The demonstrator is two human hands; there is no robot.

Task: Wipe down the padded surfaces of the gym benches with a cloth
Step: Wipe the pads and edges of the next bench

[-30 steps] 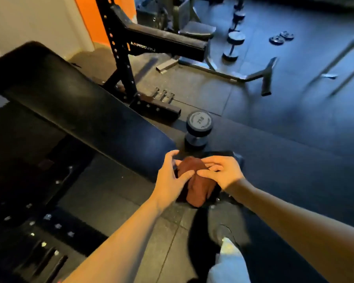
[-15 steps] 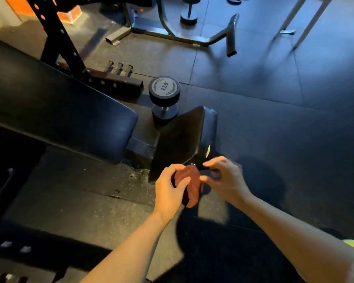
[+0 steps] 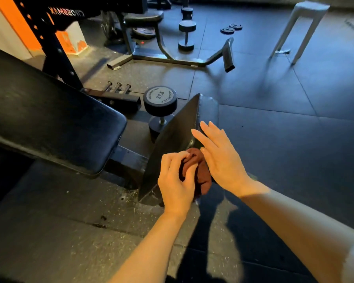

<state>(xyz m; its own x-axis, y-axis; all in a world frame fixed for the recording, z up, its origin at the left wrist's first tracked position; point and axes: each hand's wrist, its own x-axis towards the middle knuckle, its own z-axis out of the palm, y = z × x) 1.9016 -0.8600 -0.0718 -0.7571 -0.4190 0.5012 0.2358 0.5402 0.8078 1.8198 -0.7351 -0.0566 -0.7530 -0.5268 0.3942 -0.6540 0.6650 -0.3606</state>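
Fingers (image 3: 173,163) of the left hand (image 3: 177,180) are curling tight round the reddish-brown cloth (image 3: 201,176), bunching it against the seat pad (image 3: 172,137); the right hand (image 3: 219,156) is hovering flat, fingers straight, just beside it. A dumbbell (image 3: 160,99) is sitting behind the pad.

The bunched reddish-brown cloth (image 3: 200,172) is partly hidden: the curled fingers of the left hand (image 3: 177,180) cover its left side and the flat right hand (image 3: 221,158) covers its upper right edge. Just beyond both hands, the tilted black padded seat (image 3: 172,144) hides the lower head of the black round-headed dumbbell marked 27.5 (image 3: 160,101). Well to the left of the left hand, the long black padded backrest (image 3: 49,123) runs off the picture's left edge. The right forearm is cut by the right edge.
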